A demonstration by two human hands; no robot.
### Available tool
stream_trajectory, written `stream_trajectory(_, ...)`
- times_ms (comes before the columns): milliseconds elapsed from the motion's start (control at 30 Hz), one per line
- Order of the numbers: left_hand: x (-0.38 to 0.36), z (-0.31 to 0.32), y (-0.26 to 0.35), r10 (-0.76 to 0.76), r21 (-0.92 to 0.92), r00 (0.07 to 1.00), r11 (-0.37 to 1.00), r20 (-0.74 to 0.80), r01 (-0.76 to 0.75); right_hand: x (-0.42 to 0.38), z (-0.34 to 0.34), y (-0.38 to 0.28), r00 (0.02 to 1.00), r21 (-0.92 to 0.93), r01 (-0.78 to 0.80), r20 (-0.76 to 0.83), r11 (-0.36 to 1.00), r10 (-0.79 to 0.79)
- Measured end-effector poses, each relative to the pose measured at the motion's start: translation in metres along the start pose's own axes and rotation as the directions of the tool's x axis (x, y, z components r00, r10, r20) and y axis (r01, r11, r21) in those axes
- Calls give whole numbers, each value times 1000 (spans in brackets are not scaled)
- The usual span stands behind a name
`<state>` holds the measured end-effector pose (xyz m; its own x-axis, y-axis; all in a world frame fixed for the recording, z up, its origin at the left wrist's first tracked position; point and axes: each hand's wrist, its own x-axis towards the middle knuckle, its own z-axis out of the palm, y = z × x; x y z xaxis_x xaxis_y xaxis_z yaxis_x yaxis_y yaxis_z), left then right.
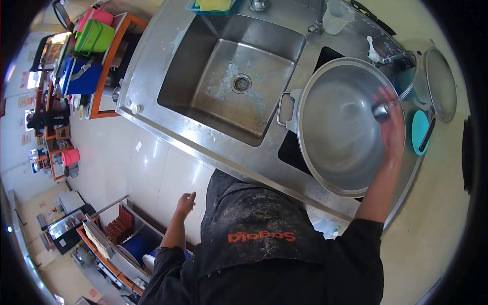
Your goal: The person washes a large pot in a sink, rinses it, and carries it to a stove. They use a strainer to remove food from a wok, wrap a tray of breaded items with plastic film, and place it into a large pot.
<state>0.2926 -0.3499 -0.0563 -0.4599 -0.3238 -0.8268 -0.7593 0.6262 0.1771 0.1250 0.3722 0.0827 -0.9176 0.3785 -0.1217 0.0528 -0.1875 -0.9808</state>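
My right hand [390, 133] is closed around a metal spray head [380, 111] on a flexible metal hose [409, 84]. It is over the right side of a large round metal pan [338, 127] with a loop handle [285, 108], and the spray head faces into the bowl. The pan lies on the steel counter, just right of the sink. My left hand [186, 204] hangs low beside my apron [256, 223], over the floor. Its fingers are loosely apart and hold nothing.
A steel sink [203, 96] has pale bits scattered around its drain. Along the back are a clear plastic jug [336, 18] and a black-handled tool [373, 18]. A strainer [440, 84] and a turquoise bowl [420, 129] are at right. A rack [129, 234] stands behind on the left.
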Motion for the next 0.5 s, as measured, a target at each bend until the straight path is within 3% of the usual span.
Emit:
stream_trajectory(33,2,-2,8,14,-18,1000,1000,3,-14,10,9,-1,1000,-251,-12,24,968,19)
stream_trajectory(100,2,-7,21,39,-46,999,998,12,-38,41,23,22,997,-504,71,42,861,-57)
stream_trajectory(167,-4,-12,26,32,-38,999,999,17,-31,83,31,64,978,-605,169,3,778,-211)
stream_trajectory(333,-16,-5,-4,-33,24,999,999,7,33,98,64,80,935,-479,269,-80,836,-347)
stream_trajectory(433,-8,3,-41,-131,107,989,987,73,122,55,67,46,982,-465,130,-59,876,-177)
stream_trajectory(500,11,2,-75,-27,274,963,961,266,-49,33,54,22,997,-443,61,-15,894,-75)
